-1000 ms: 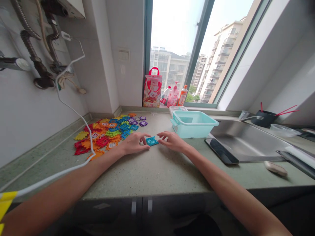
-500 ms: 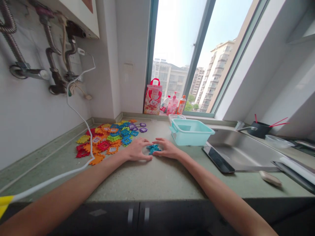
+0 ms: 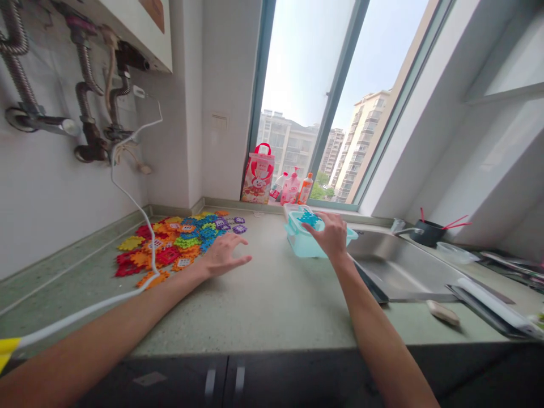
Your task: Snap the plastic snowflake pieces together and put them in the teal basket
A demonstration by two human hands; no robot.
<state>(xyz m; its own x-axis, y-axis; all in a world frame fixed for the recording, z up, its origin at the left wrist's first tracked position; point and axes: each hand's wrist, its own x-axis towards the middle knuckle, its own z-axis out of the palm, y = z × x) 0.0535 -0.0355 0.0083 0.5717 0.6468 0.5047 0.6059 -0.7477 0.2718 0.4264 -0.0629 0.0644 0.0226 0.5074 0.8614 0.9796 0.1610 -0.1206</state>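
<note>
My right hand (image 3: 330, 234) pinches a blue toothed plastic piece (image 3: 310, 219) and holds it over the pale turquoise tub (image 3: 300, 241) on the countertop. My left hand (image 3: 222, 255) hovers just above the counter with its fingers spread, holding nothing, right beside a pile of colourful interlocking plastic pieces (image 3: 176, 242) in red, orange, yellow, green, blue and purple.
A steel sink (image 3: 399, 267) with a tap lies right of the tub, a dark phone-like slab at its near edge. A red gift bag (image 3: 258, 180) and bottles (image 3: 293, 188) stand on the window ledge. A white cable (image 3: 127, 198) hangs from wall pipes across the counter's left.
My right hand has lifted the blue piece off the counter and carried it right, over the tub. My left hand has let go and spread open, shifting left toward the pile.
</note>
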